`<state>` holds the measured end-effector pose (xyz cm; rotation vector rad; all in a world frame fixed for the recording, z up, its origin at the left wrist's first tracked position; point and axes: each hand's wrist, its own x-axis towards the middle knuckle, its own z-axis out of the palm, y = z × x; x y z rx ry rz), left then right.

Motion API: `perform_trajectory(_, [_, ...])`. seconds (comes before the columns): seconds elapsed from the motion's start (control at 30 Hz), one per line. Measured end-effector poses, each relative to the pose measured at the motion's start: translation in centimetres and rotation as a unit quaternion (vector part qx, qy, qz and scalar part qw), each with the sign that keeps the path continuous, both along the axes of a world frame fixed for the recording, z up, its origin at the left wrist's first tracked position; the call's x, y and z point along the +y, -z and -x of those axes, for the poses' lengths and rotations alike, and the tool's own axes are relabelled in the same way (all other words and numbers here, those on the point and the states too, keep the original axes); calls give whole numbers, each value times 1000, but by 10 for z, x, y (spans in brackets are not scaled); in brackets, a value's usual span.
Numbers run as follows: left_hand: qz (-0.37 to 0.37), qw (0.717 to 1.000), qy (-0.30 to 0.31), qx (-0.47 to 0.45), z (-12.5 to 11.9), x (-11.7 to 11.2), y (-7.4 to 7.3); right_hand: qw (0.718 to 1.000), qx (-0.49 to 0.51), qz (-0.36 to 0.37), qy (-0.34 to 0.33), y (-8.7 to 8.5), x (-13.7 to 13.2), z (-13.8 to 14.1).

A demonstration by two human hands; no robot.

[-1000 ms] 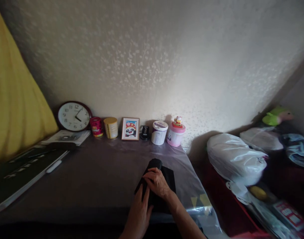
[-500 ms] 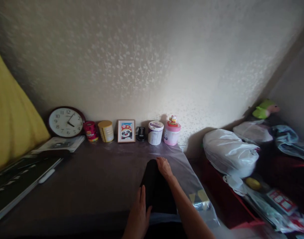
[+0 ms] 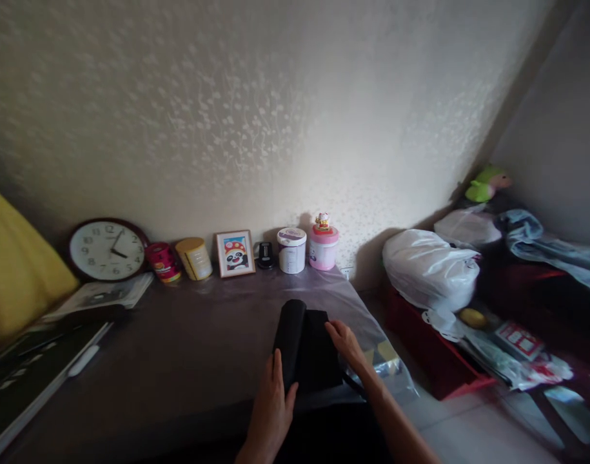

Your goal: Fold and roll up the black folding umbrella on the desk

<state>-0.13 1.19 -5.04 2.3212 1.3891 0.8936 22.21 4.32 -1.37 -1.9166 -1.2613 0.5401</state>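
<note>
A black sheet-like roll [image 3: 289, 338] lies near the table's front edge, curled up along its left side, with a flat panel [image 3: 318, 354] spread to the right. My left hand [image 3: 274, 396] is wrapped round the lower left of the curled part, thumb on top. At the panel's upper right edge my right hand [image 3: 345, 341] pinches the black material between thumb and fingers. A dark strap-like strip shows beneath my right wrist. What the roll is made of, and anything inside it, I cannot make out.
Along the wall stand a clock [image 3: 107, 250], a pink-red can [image 3: 163, 262], a yellow-lidded can [image 3: 194, 259], a panda picture frame [image 3: 235, 254] and white [image 3: 291, 251] and pink [image 3: 323, 249] tubs. A large dark-green book [image 3: 38, 374] lies left. White bags [image 3: 430, 267] fill the right.
My right hand has moved from the roll's top to the panel's right edge. More of the flat panel shows, and the strip has come into sight. The view has shifted to the right.
</note>
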Motion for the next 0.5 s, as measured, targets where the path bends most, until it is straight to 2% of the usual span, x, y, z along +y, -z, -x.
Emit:
perform_trajectory(0.17, [50, 998, 34, 13, 5, 0, -4, 1000, 5, -3, -12, -7, -2, 11])
perform_trajectory(0.33, [129, 991, 36, 23, 6, -2, -13, 996, 59, -53, -41, -18, 14, 27])
perform_trajectory(0.5, [110, 993, 32, 20, 4, -3, -14, 995, 76, -53, -33, -27, 36, 60])
